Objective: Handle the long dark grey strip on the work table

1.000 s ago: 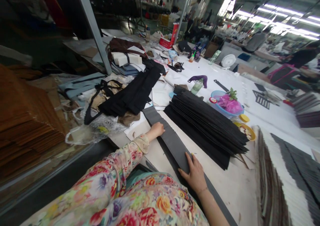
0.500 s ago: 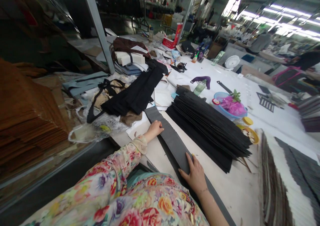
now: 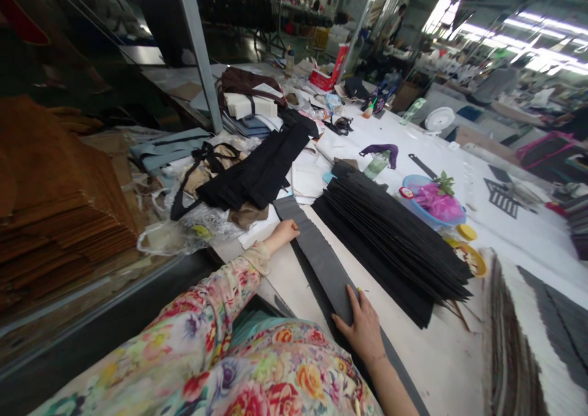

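Note:
A long dark grey fabric strip (image 3: 318, 250) lies lengthwise on the pale table board, with a darker layer showing along its near edge. My left hand (image 3: 283, 234) is closed at that near edge, towards the far end, its fingertips pinching the strip's border. Spread flat on the grey cloth, my right hand (image 3: 361, 324) rests nearer to my body, fingers apart. Just beyond the strip sits a fanned stack of black fabric strips (image 3: 390, 238), touched by neither hand.
Black cloth pieces (image 3: 257, 168) and crumpled clear plastic (image 3: 179, 235) lie at the left. A blue basin (image 3: 441, 221) holds a pink bag. Thick brown stacked sheets (image 3: 59, 208) stand far left; more layered fabric (image 3: 509, 342) is at the right. A metal post (image 3: 198, 54) rises behind.
The whole view has shifted slightly, so the table's things appear further right. Both hands keep nearly the same places on the grey strip.

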Demonstrator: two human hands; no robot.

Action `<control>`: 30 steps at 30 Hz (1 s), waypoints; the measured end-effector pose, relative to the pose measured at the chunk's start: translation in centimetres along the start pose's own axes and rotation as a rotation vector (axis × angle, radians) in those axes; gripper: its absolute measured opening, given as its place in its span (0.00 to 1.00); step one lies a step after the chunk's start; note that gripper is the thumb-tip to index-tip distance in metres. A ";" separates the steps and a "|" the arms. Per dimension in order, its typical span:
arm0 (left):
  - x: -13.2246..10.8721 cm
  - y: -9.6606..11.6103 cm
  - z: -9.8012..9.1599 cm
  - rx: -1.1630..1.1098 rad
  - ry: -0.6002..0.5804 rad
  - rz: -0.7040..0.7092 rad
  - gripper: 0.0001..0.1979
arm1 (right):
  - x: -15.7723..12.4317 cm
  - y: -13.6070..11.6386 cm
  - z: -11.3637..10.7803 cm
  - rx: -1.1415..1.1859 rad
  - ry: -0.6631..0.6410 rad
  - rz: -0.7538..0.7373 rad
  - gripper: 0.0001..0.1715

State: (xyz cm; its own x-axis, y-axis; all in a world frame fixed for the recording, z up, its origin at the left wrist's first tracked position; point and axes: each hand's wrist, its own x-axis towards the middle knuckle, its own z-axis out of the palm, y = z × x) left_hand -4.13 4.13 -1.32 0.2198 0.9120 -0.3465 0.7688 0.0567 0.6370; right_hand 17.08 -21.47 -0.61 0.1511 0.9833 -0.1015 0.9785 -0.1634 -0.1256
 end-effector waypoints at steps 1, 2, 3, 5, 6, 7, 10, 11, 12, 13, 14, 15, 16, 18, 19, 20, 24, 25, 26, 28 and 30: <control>0.3 0.0 -0.1 -0.019 -0.027 -0.031 0.09 | 0.0 0.0 0.0 0.001 0.001 0.000 0.40; 0.5 0.1 -0.2 -0.031 -0.053 -0.056 0.09 | 0.0 0.0 0.0 0.002 0.002 -0.001 0.41; 0.7 0.1 -0.3 -0.037 -0.078 -0.074 0.09 | 0.0 0.0 0.0 0.005 0.003 -0.002 0.41; 0.9 0.2 -0.5 -0.045 -0.125 -0.091 0.09 | 0.0 0.0 0.1 0.011 0.006 -0.004 0.41; 1.0 0.3 -0.6 -0.052 -0.145 -0.092 0.09 | 0.0 0.1 0.2 0.015 0.009 -0.004 0.41; 1.1 0.3 -0.6 -0.051 -0.160 -0.083 0.09 | 0.0 0.1 0.2 0.019 0.015 -0.003 0.41; 1.2 0.5 -0.6 -0.014 -0.154 -0.021 0.08 | 0.0 0.2 0.4 0.030 0.031 -0.013 0.41; 1.2 0.5 -0.6 0.007 -0.133 0.002 0.08 | 0.0 0.2 0.4 0.032 0.033 -0.016 0.41; 1.3 0.6 -0.5 0.030 -0.105 0.020 0.07 | 0.0 0.2 0.4 0.033 0.033 -0.018 0.41; 1.3 0.6 -0.3 0.048 -0.079 0.031 0.07 | 0.0 0.2 0.3 0.032 0.031 -0.016 0.41; 1.4 0.6 -0.2 0.064 -0.057 0.035 0.07 | 0.1 0.1 0.3 0.029 0.027 -0.013 0.41; 1.4 0.6 0.0 0.079 -0.040 0.037 0.07 | 0.1 0.1 0.2 0.025 0.022 -0.010 0.41; 1.5 0.5 0.2 0.090 -0.026 0.036 0.07 | 0.1 0.1 0.2 0.021 0.016 -0.007 0.41; 1.5 0.4 0.4 0.095 -0.005 0.028 0.08 | 0.1 0.0 0.1 0.013 0.007 -0.005 0.41; 1.5 0.4 0.5 0.099 0.007 0.026 0.10 | 0.1 0.0 0.1 0.011 0.005 -0.005 0.41; 1.6 0.3 0.5 0.106 0.019 0.025 0.11 | 0.1 0.0 0.1 0.010 0.006 -0.004 0.41; 1.8 0.6 0.0 0.185 -0.004 0.038 0.13 | 0.2 0.1 0.2 0.016 0.004 0.000 0.41; 1.9 0.7 -0.2 0.205 -0.021 0.040 0.13 | 0.2 0.1 0.2 0.017 0.002 0.001 0.41; 2.1 0.9 -0.4 0.220 -0.038 0.040 0.13 | 0.2 0.1 0.2 0.018 0.001 0.001 0.41; 2.4 1.4 -0.8 0.233 -0.069 0.036 0.11 | 0.2 0.1 0.2 0.018 -0.001 0.002 0.41; 2.6 1.8 -1.2 0.239 -0.094 0.035 0.09 | 0.2 0.0 0.1 0.020 -0.001 0.001 0.41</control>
State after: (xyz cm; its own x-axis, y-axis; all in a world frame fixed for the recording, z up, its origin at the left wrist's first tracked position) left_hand -2.87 7.11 -0.24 0.2949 0.8692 -0.3969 0.8773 -0.0817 0.4730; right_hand 17.13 -21.32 -0.75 0.1519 0.9831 -0.1025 0.9755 -0.1659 -0.1448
